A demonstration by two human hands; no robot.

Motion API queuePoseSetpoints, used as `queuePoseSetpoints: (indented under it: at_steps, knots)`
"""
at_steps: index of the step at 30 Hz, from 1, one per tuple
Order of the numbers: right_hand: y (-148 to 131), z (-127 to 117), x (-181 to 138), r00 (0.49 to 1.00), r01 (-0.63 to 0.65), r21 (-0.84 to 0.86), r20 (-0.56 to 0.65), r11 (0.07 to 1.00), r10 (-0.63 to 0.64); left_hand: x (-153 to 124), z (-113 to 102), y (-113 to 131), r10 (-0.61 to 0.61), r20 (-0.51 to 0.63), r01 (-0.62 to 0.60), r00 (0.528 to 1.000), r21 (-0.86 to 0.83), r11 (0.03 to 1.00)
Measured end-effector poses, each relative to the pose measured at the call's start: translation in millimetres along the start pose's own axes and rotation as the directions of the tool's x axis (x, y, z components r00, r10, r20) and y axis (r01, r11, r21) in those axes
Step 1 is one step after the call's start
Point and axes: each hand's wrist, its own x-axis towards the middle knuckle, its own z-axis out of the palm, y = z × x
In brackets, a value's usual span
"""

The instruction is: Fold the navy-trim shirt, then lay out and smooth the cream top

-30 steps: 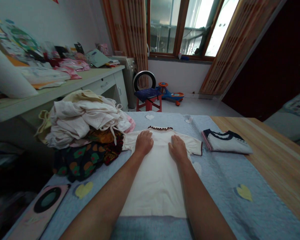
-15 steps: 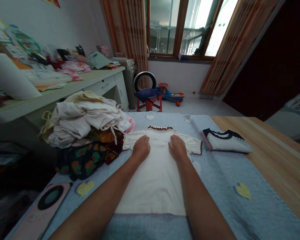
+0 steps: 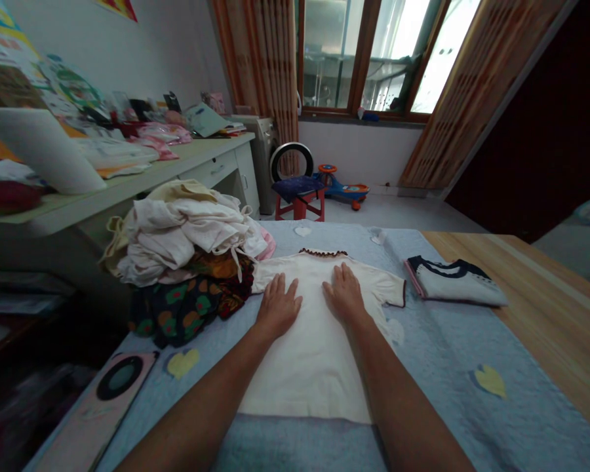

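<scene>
Head view. A cream short-sleeved shirt (image 3: 314, 357) with a dark frilled collar lies front-up and flat on a blue quilt (image 3: 437, 373) that covers part of a wooden table (image 3: 545, 295). The left hand (image 3: 278, 305) and the right hand (image 3: 344, 295) both rest palm-down on the shirt's chest, below the collar. Their fingers are spread and released, gripping nothing. A loose pile of clothes (image 3: 187, 242) sits just beside the shirt's left sleeve. A folded grey top (image 3: 455, 282) with navy trim lies apart on the right.

Assessment: the work in hand is pressing the shirt flat. It is best done with even palm pressure, stroking from the centre line out toward the side seams. That should move creases off the cloth without dragging the sleeves out of square.

Change noted: against the picture one second back, the left hand has slid down from near the collar and its fingers have fanned open. The right hand has barely shifted. The shirt, pile and folded top lie as before.
</scene>
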Motion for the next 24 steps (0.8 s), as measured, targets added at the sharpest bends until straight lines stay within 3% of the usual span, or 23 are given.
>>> queuePoseSetpoints:
  at_steps: [4,8,14,20,24]
  knots:
    - [-9,0,-3,0.986,0.142,0.001,0.088,0.99,-0.141,-1,-2,2,0.008,-0.03,-0.009,1.0,-0.016,1.0]
    - [-13,3,-1,0.986,0.112,-0.026,0.127,0.993,-0.108,-3,-1,3,0.032,-0.077,-0.035,0.997,-0.029,0.999]
    - [-16,4,-2,0.99,0.079,-0.051,0.119,0.996,-0.072,0,4,-1,0.268,-0.096,-0.279,0.959,-0.134,0.951]
    - [-16,5,-4,0.99,0.119,-0.045,0.088,0.992,-0.115,1,3,-1,0.26,-0.097,-0.273,0.961,-0.176,0.946]
    - [-16,3,-3,0.982,0.124,-0.039,0.149,0.991,-0.117,2,3,0,0.272,-0.09,-0.284,0.958,-0.164,0.945]
